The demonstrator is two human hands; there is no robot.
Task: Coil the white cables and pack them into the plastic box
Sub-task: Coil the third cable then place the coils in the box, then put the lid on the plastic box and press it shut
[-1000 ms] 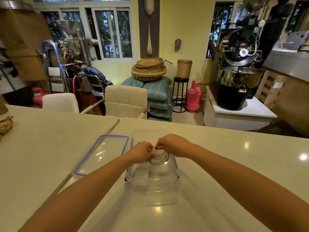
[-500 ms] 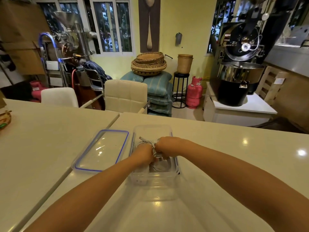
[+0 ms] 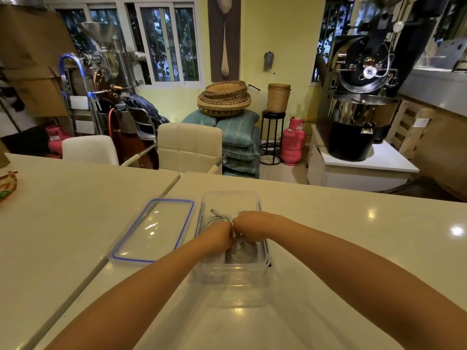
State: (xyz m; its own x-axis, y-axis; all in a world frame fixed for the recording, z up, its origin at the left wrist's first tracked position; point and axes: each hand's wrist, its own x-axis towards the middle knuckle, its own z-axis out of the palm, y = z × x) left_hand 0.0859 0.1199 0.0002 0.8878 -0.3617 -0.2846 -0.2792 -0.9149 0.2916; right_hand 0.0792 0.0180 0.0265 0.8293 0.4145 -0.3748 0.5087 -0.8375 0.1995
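Down over the clear rectangular plastic box I had both hands pressed knuckle to knuckle. My left hand was closed in a fist, and my right hand was curled shut beside it, the 2 touching above the middle of the box. Between them they pinched a loosely coiled white cable, whose loops spread toward the far left part of the box, with 1 plug end sticking up and away from me. Exactly which fingers pinned the cable I could not tell, since the backs of the hands hid them. Lower in the box, at the near end, lay another coiled white cable, flat on the bottom. The box stood on the pale cream countertop. Just beside it to the left lay its clear flat lid with a blue rim, close to the box wall, though whether touching I could not tell.
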